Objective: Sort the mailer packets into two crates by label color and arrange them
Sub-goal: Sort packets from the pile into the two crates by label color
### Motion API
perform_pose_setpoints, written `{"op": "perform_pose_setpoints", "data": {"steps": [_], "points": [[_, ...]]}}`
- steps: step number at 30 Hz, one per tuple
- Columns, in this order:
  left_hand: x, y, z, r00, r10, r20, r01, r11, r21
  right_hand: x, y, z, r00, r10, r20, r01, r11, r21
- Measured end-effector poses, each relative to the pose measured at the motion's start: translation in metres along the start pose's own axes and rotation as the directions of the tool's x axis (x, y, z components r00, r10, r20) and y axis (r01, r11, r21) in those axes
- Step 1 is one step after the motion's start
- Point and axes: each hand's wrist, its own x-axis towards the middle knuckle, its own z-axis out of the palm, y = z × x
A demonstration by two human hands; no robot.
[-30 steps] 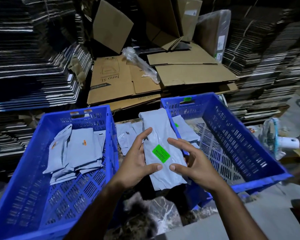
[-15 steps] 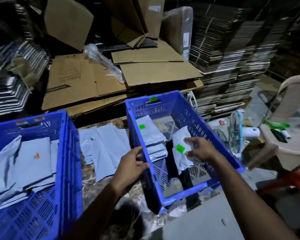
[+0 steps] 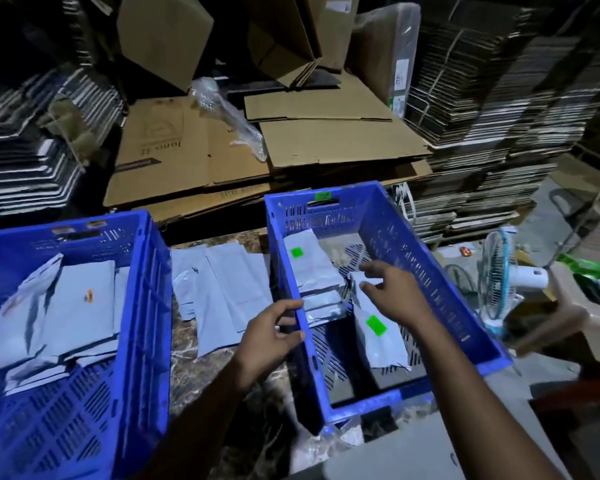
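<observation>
On the left, the orange-label crate [image 3: 66,306] holds its stack; unsorted packets [image 3: 222,292] wait between crates. The left hand [image 3: 269,336] grips the green-label crate [image 3: 413,237] rim, apparently steadying it, while the right hand [image 3: 392,292], fingers spread and holding nothing, hovers over the green-labelled packet [image 3: 378,327] lying inside.

I'm in a packing warehouse: flattened cartons [image 3: 291,147] piled behind my blue crates [image 3: 388,216], bundled cardboard stacks [image 3: 492,109] right of the cartons, more left.
</observation>
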Motion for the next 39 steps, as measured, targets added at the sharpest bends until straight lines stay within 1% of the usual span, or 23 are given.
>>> {"op": "perform_pose_setpoints", "data": {"steps": [2, 4, 6, 7, 8, 10, 11, 13, 15, 16, 18, 19, 21, 24, 27, 28, 30, 32, 33, 34, 36, 38, 39], "points": [[-0.007, -0.001, -0.011, 1.000, -0.004, 0.017, 0.005, 0.999, -0.052, -0.027, -0.044, 0.013, 0.995, -0.085, -0.050, 0.093, 0.973, 0.212], [-0.015, -0.003, -0.021, 1.000, -0.002, 0.025, 0.005, 0.996, -0.094, -0.048, -0.076, 0.035, 0.988, -0.138, -0.067, 0.152, 0.936, 0.316], [-0.029, -0.010, -0.041, 1.000, -0.006, -0.024, 0.004, 0.994, -0.111, -0.057, -0.102, 0.071, 0.986, -0.145, -0.078, 0.164, 0.908, 0.385], [-0.035, -0.014, -0.053, 0.998, 0.004, -0.069, -0.010, 0.996, -0.086, -0.060, -0.114, 0.090, 0.989, -0.131, -0.070, 0.149, 0.900, 0.411], [-0.041, -0.020, -0.068, 0.992, 0.021, -0.123, -0.022, 1.000, -0.007, -0.061, -0.123, 0.110, 0.992, -0.115, -0.054, 0.127, 0.896, 0.426], [-0.053, -0.030, -0.101, 0.970, 0.092, -0.224, -0.036, 0.969, 0.245, -0.056, -0.135, 0.151, 0.997, -0.074, 0.002, 0.066, 0.906, 0.418], [-0.059, -0.036, -0.119, 0.956, 0.144, -0.258, -0.033, 0.920, 0.390, -0.050, -0.139, 0.170, 0.998, -0.043, 0.036, 0.025, 0.917, 0.398], [-0.070, -0.051, -0.153, 0.939, 0.219, -0.265, 0.002, 0.766, 0.643, -0.030, -0.141, 0.205, 0.994, 0.022, 0.106, -0.055, 0.947, 0.317], [-0.079, -0.068, -0.175, 0.948, 0.152, -0.281, 0.132, 0.616, 0.777, -0.008, -0.139, 0.230, 0.988, 0.058, 0.142, -0.079, 0.986, 0.145], [-0.082, -0.077, -0.183, 0.949, 0.108, -0.297, 0.184, 0.576, 0.797, 0.003, -0.138, 0.242, 0.984, 0.058, 0.166, -0.067, 0.997, 0.050], [-0.084, -0.090, -0.183, 0.959, 0.077, -0.273, 0.179, 0.582, 0.793, 0.023, -0.126, 0.258, 0.967, 0.095, 0.236, -0.060, 0.987, -0.151], [-0.085, -0.094, -0.183, 0.962, 0.095, -0.255, 0.152, 0.591, 0.792, 0.033, -0.119, 0.266, 0.958, 0.116, 0.261, -0.051, 0.968, -0.246], [-0.086, -0.099, -0.184, 0.954, 0.186, -0.234, 0.085, 0.581, 0.810, 0.043, -0.112, 0.273, 0.955, 0.102, 0.278, 0.014, 0.921, -0.388], [-0.088, -0.104, -0.188, 0.929, 0.292, -0.226, 0.036, 0.539, 0.842, 0.048, -0.121, 0.263, 0.967, 0.014, 0.253, 0.106, 0.884, -0.455], [-0.085, -0.101, -0.187, 0.937, 0.255, -0.238, 0.085, 0.495, 0.865, 0.046, -0.130, 0.248, 0.980, -0.009, 0.200, 0.109, 0.862, -0.495], [-0.084, -0.101, -0.185, 0.936, 0.246, -0.251, 0.105, 0.486, 0.868, 0.042, -0.133, 0.243, 0.986, -0.012, 0.165, 0.088, 0.880, -0.467], [-0.084, -0.100, -0.184, 0.937, 0.220, -0.271, 0.137, 0.482, 0.866, 0.029, -0.136, 0.234, 0.996, -0.032, 0.079, 0.056, 0.946, -0.319], [-0.083, -0.100, -0.183, 0.934, 0.216, -0.286, 0.144, 0.506, 0.851, 0.008, -0.137, 0.220, 0.997, -0.047, -0.055, 0.043, 0.996, -0.073], [-0.083, -0.098, -0.183, 0.938, 0.205, -0.280, 0.136, 0.524, 0.841, -0.003, -0.135, 0.213, 0.991, -0.040, -0.124, 0.049, 0.996, 0.074], [-0.082, -0.097, -0.182, 0.939, 0.216, -0.266, 0.113, 0.537, 0.836, -0.015, -0.133, 0.205, 0.986, -0.043, -0.164, 0.076, 0.977, 0.201], [-0.080, -0.090, -0.181, 0.936, 0.256, -0.242, 0.046, 0.592, 0.804, -0.038, -0.130, 0.188, 0.988, -0.077, -0.132, 0.129, 0.884, 0.450], [-0.079, -0.079, -0.176, 0.943, 0.248, -0.223, -0.032, 0.732, 0.681, -0.062, -0.132, 0.170, 0.992, -0.124, -0.031, 0.112, 0.731, 0.673], [-0.081, -0.072, -0.173, 0.947, 0.231, -0.225, -0.058, 0.809, 0.585, -0.073, -0.133, 0.162, 0.988, -0.154, 0.007, 0.098, 0.665, 0.740]]}}
